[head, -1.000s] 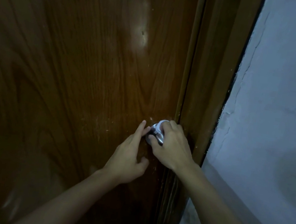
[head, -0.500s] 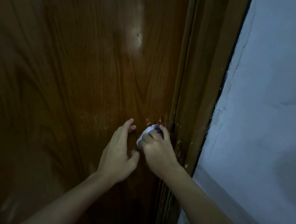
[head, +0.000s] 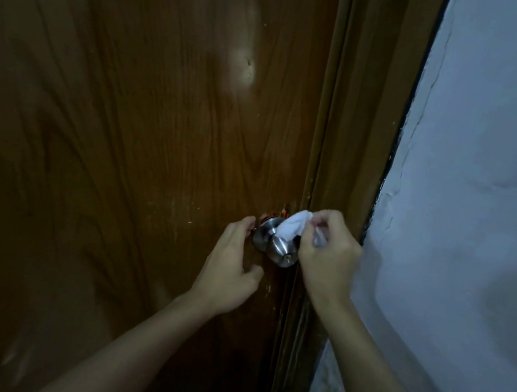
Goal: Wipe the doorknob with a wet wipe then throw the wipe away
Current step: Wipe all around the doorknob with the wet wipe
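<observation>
On the doorknob point(head: 277, 249), my right hand point(head: 328, 256) now pinches the wipe point(head: 293, 226) off the top; my left hand's point(head: 231, 265) fingers stay spread. Wiping is nearly done.

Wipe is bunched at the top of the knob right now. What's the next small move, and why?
Probably drag the wet wipe with the right hand down over the doorknob: its rounded front and keyhole face sit bare below the wipe. The left hand rests open on the door beside the knob's base plate.
</observation>
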A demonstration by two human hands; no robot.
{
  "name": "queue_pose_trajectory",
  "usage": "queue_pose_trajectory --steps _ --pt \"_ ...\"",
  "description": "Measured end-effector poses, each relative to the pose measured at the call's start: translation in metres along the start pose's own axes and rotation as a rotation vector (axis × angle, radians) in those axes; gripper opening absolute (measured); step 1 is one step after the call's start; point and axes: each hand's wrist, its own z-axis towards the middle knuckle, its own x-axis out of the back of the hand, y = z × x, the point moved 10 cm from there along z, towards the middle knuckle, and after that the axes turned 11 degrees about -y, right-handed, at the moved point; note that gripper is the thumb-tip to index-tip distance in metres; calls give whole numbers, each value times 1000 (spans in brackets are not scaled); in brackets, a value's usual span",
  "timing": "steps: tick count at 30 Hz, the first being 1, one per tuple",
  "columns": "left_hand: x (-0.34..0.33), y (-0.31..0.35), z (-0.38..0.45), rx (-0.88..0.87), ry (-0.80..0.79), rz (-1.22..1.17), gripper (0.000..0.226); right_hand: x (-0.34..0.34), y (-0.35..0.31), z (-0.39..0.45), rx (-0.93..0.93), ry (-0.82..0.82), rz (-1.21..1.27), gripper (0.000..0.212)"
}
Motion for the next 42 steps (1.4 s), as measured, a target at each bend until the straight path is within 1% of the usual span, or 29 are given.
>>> queue_pose_trajectory --steps 1,3,5,7,8,11,12,13,14,15,17,18,19,20,21,23,25,27,29,30,31,32,33,34,35,37,39,40,42 --pt "0 -2 2 26 -5 -36 74 -9 -1 2 7 -51 -26 14" --pt "-2 -3 5 57 -25 -106 75 -34 -6 -1 56 -214 -111 24" --pt "-4 -4 7 76 -67 -161 75 -59 -9 -16 171 -350 -252 32" --pt "-6 -5 8 84 -100 -197 74 -71 -1 -30 243 -427 -365 45" --pt "-6 -5 8 80 -107 -204 73 -73 1 -36 299 -451 -404 47" --pt "-7 -4 9 62 -114 -195 70 -76 -8 -61 552 -544 -519 37" --pt "-7 -4 10 64 -117 -195 70 -74 -10 -69 597 -562 -524 35" --pt "-8 -4 11 69 -123 -194 70 -68 -12 -72 601 -561 -492 31" --pt "-9 -4 11 74 -129 -192 71 -58 -14 -72 584 -520 -432 26" --pt "-9 -5 11 76 -134 -190 71 -46 -16 -67 553 -446 -357 23" --pt "-10 -6 12 78 -136 -188 71 -23 -14 -48 435 -282 -230 22" --pt "-10 -7 11 80 -136 -189 71 -17 -11 -37 365 -224 -202 24" --pt "-10 -7 12 80 -136 -191 72 -18 -7 -26 295 -212 -191 27" --pt "-10 -7 11 81 -138 -192 72 -27 -4 -20 245 -247 -194 32" --pt "-11 -8 12 81 -139 -196 72 -42 -4 -19 236 -316 -216 37" --pt "-11 -9 11 85 -146 -205 71 -70 -2 -31 302 -427 -324 41" --pt "-10 -9 11 78 -150 -197 71 -76 0 -39 368 -465 -378 43" --pt "-9 -10 11 79 -149 -196 71 -78 -6 -51 520 -506 -414 39" --pt "-8 -10 10 79 -145 -209 71 -81 -4 -72 658 -562 -523 34" --pt "-7 -11 10 77 -143 -214 71 -83 6 -79 634 -620 -547 32" --pt "-7 -11 9 77 -144 -219 71 -82 19 -82 532 -660 -500 31" --pt "-7 -12 8 79 -147 -225 71 -75 33 -82 383 -658 -398 30" --pt "-6 -13 7 79 -148 -228 70 -64 44 -78 239 -614 -282 28" --pt "-6 -14 5 79 -141 -230 69 -51 50 -72 137 -532 -185 26" --pt "-5 -15 3 79 -121 -233 67 -39 50 -65 80 -442 -119 25" --pt "-1 -17 0 81 -49 -243 62 -15 35 -50 51 -237 -61 23" --pt "1 -17 -1 92 10 -255 59 5 20 -34 8 -49 -20 17" --pt "0 -17 0 97 13 -262 59 7 15 -28 -6 -10 -6 14" --pt "-6 -13 1 93 -24 -271 60 -6 7 -24 10 -58 -11 11"
